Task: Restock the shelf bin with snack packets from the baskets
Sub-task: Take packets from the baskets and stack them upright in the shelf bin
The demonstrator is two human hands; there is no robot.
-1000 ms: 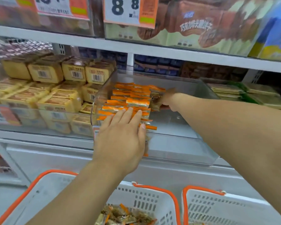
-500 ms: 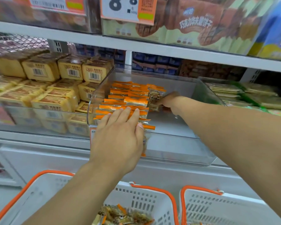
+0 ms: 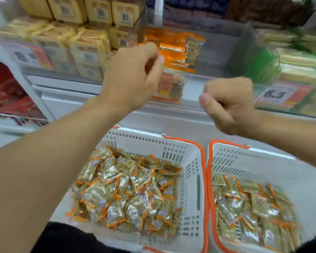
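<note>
On the shelf at the far side, a clear bin (image 3: 217, 52) holds a stack of orange-edged snack packets (image 3: 173, 50) pushed to its left part, with one packet standing upright at the stack's right end. In front of the bin's left corner, the left hand (image 3: 133, 73) hangs in the air with its fingers curled loosely inward and thumb near the fingertips; whether it pinches anything cannot be told. The right hand (image 3: 228, 105) is lower and to the right, in front of the shelf edge, balled into a fist with the thumb out to the left, and nothing shows in it, though the picture is blurred there. Near the person stand two white baskets with orange rims, side by side and touching. The left basket (image 3: 192, 189) carries a heap of snack packets (image 3: 128, 194), and the right basket (image 3: 274, 161) carries a flatter pile (image 3: 252, 212). Yellow packs (image 3: 88, 46) fill the bin to the left. A price tag (image 3: 279, 94) hangs at the right.
</note>
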